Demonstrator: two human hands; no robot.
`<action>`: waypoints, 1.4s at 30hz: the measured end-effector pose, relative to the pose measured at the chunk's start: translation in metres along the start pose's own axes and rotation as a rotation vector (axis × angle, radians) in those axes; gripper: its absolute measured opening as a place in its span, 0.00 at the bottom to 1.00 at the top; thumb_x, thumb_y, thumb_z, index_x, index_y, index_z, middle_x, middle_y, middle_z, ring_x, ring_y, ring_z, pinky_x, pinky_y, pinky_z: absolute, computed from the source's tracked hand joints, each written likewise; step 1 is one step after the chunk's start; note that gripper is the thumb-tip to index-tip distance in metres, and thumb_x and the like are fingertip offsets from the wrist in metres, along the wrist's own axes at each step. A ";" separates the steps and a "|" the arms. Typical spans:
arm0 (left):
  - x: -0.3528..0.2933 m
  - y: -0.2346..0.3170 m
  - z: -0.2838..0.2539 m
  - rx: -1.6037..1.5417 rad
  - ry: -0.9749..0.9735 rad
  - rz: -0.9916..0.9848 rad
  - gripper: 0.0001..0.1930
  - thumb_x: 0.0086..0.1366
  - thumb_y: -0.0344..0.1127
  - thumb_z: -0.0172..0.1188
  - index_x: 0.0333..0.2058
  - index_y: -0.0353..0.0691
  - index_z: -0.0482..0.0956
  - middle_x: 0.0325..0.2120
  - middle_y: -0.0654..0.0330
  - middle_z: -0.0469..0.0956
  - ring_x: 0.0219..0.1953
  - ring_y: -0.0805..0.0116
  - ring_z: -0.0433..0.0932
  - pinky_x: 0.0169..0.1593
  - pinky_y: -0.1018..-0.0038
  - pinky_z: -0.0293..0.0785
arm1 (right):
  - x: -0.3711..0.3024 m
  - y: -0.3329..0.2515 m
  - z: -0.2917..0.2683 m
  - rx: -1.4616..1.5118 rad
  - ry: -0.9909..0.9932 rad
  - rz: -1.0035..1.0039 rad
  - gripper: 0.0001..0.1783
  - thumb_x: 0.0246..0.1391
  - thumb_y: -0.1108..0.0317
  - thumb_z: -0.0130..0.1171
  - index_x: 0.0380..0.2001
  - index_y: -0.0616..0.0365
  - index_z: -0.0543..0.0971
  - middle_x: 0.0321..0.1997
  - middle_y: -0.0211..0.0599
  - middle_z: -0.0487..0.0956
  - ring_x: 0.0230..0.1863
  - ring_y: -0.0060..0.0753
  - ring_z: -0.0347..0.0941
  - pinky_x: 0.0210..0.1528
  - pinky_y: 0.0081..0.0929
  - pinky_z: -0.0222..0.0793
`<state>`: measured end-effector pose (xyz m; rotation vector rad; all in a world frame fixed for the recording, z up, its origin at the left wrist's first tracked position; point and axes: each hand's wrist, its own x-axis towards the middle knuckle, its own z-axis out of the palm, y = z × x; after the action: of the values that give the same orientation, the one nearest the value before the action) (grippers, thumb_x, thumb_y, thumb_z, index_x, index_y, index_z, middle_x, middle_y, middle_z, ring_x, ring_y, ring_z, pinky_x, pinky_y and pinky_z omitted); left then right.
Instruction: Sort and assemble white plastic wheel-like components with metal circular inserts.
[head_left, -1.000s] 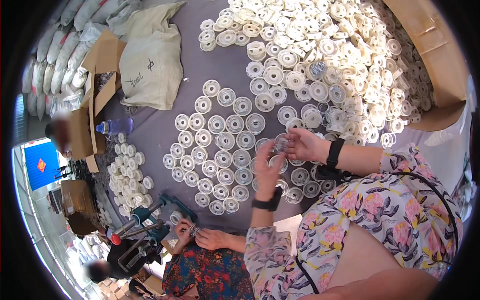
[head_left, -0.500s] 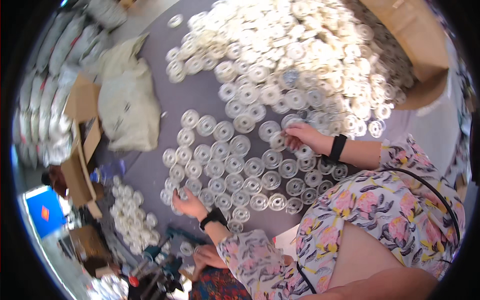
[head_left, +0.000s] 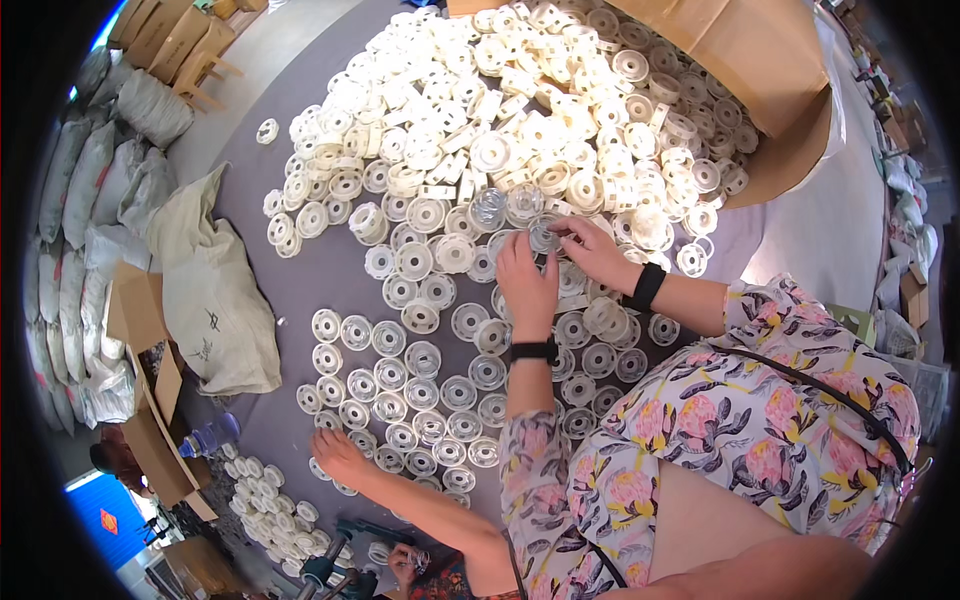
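At the centre of the frame the left hand (head_left: 527, 280) and right hand (head_left: 592, 250) now meet, fingers pinched together on one clear plastic reel (head_left: 545, 236) at the lower edge of the big pile of white reels (head_left: 500, 110); half a second ago they were spread apart over the flat rows of reels (head_left: 420, 385). A co-worker's hand (head_left: 335, 452) rests open at the rows' lower left. A brown cardboard box (head_left: 775, 70) sits upper right, a beige sack (head_left: 210, 290) at left, a blue sign (head_left: 110, 520) lower left
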<state>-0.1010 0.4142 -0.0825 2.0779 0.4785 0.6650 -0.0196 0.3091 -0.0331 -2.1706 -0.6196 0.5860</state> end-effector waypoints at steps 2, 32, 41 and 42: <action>0.017 0.004 0.007 0.159 -0.126 -0.177 0.24 0.47 0.38 0.64 0.44 0.38 0.70 0.40 0.52 0.71 0.44 0.53 0.69 0.46 0.62 0.65 | 0.007 -0.023 -0.006 0.011 0.005 -0.018 0.17 0.51 0.72 0.47 0.45 0.60 0.71 0.44 0.41 0.72 0.46 0.34 0.69 0.45 0.26 0.66; -0.086 -0.089 -0.203 0.058 0.330 -0.750 0.20 0.54 0.33 0.61 0.45 0.31 0.71 0.37 0.54 0.75 0.36 0.67 0.76 0.38 0.74 0.72 | 0.000 -0.053 0.045 0.302 -0.236 0.189 0.25 0.50 0.55 0.57 0.49 0.56 0.67 0.24 0.27 0.68 0.22 0.16 0.65 0.24 0.15 0.61; -0.108 -0.198 -0.290 0.736 0.279 -0.739 0.25 0.49 0.36 0.63 0.46 0.33 0.71 0.42 0.46 0.72 0.44 0.48 0.70 0.49 0.61 0.66 | -0.020 -0.042 0.067 0.105 -0.391 0.188 0.28 0.48 0.55 0.59 0.49 0.58 0.68 0.31 0.34 0.73 0.23 0.20 0.67 0.24 0.19 0.64; -0.110 -0.196 -0.294 0.753 0.308 -0.671 0.26 0.48 0.36 0.63 0.46 0.33 0.70 0.42 0.46 0.72 0.45 0.47 0.70 0.50 0.61 0.66 | -0.018 -0.044 0.068 0.102 -0.434 0.229 0.28 0.48 0.55 0.59 0.49 0.59 0.67 0.32 0.34 0.74 0.23 0.19 0.68 0.23 0.18 0.64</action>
<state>-0.3854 0.6440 -0.1388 2.2554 1.7221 0.4190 -0.0839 0.3617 -0.0344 -2.0429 -0.5516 1.2049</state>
